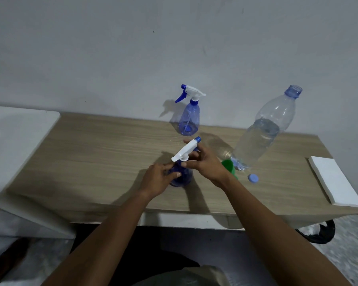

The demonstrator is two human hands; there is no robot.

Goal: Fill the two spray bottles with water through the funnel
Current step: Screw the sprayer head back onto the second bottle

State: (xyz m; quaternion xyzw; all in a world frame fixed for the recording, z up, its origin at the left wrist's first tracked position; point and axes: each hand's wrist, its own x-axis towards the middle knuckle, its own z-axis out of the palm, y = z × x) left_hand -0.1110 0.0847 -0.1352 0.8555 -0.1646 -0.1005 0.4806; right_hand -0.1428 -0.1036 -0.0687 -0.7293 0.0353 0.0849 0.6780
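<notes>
A blue spray bottle [183,178] stands near the front middle of the wooden table [103,153]. My left hand [159,180] grips its body. My right hand [205,162] grips its white spray head [186,149] at the neck. A second blue spray bottle [188,118] with its head on stands at the back by the wall. The green funnel [229,166] lies just right of my right hand, partly hidden by it. A large clear water bottle [262,133], uncapped and about half full, stands to the right. Its blue cap [253,178] lies on the table in front of it.
A folded white cloth [335,180] lies at the table's right end. A white surface [15,141] adjoins the table on the left. The wall runs right behind the table. A dark object [318,234] sits on the floor below the right corner.
</notes>
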